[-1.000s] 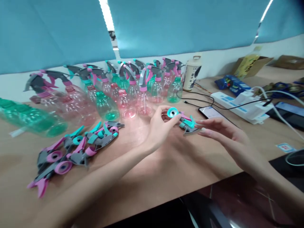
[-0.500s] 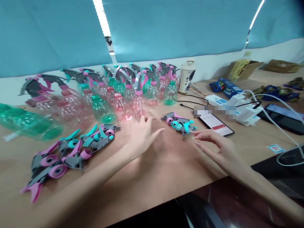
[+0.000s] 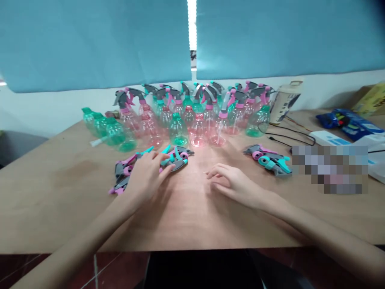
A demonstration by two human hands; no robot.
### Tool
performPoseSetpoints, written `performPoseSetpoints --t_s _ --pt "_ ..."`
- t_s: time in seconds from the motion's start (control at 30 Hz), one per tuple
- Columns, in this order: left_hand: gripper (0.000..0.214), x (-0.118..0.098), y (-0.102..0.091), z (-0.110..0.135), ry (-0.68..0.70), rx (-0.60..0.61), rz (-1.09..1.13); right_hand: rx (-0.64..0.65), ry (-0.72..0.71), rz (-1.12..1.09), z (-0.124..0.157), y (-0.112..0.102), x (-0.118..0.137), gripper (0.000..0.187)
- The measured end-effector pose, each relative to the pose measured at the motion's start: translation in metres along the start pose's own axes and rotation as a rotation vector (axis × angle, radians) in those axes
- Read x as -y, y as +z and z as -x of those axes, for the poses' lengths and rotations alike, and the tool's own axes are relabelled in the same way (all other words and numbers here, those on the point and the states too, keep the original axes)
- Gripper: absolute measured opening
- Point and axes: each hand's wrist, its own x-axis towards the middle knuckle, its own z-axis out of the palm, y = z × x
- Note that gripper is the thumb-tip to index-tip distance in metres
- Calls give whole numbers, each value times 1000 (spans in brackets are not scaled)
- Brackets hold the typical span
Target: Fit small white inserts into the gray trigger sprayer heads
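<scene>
The person's left hand (image 3: 146, 172) lay over the left heap of spray heads (image 3: 180, 163) on the tabletop (image 3: 192, 224), its fingers spread and loosely bent with the thumb well apart; nothing showed in its grasp, though whether the fingertips touched the plastic beneath could not be told. The right hand (image 3: 237, 182) was at the middle, empty, its fingers relaxed and curved with a gap to the thumb. To its right, near the wrist, sat a smaller right cluster of spray heads (image 3: 272, 165). Each head looked light and stiff, moulded from hard plastic, and would probably sit best in a pinch on the grey body or the ribbed-looking round collar; the thin, flaring trigger seemed a poorer hold, liable to swing, and the tangled parts might snag on their neighbours. The shapes were angular: smooth grey hoods, with pink or turquoise levers and ring-like collars. Behind stood clear bottles, an uncapped pink bottle (image 3: 198, 132) and an uncapped green bottle (image 3: 179, 130) among them, thin-walled, glossy and round-bellied, likely to dent if squeezed and better held at the neck. Others, such as the spray bottle (image 3: 222, 128), carried heads. The tabletop had a smooth, tan, wood-like finish, backed by a flat blue curtain (image 3: 105, 44).
</scene>
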Motion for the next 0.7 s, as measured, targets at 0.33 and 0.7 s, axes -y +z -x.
performPoseSetpoints --t_s 0.33,0.7 --pt "35 -1 19 -9 -156 -3 -73 -96 256 -579 -38 32 -9 15" --pt "19 -54 37 4 161 -79 446 -245 268 -626 -16 -5 -10 15"
